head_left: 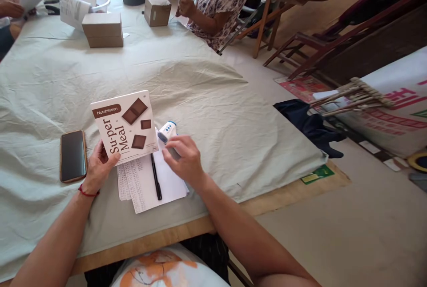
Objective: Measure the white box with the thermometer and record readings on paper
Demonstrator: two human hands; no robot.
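Note:
My left hand (100, 165) grips the lower left corner of a white box (125, 128) labelled "NutriMotion Su-per Meal", with brown chocolate squares printed on it. The box is tilted up above the table, its printed face toward me. My right hand (183, 158) hovers just right of the box, fingers bent and apart, with nothing visible in it. Just beyond its fingertips lies a small white device (167, 132) with blue buttons, perhaps a thermometer. Under the box are sheets of paper (173, 185), some with handwriting, and a black pen (155, 180) lies across them.
A phone (73, 156) lies left of my left hand. Two cardboard boxes (102, 31) stand farther back on the cloth-covered table (207, 96). A person in a patterned top (220, 2) holds a dark object at the far side. Other people's hands show at far left.

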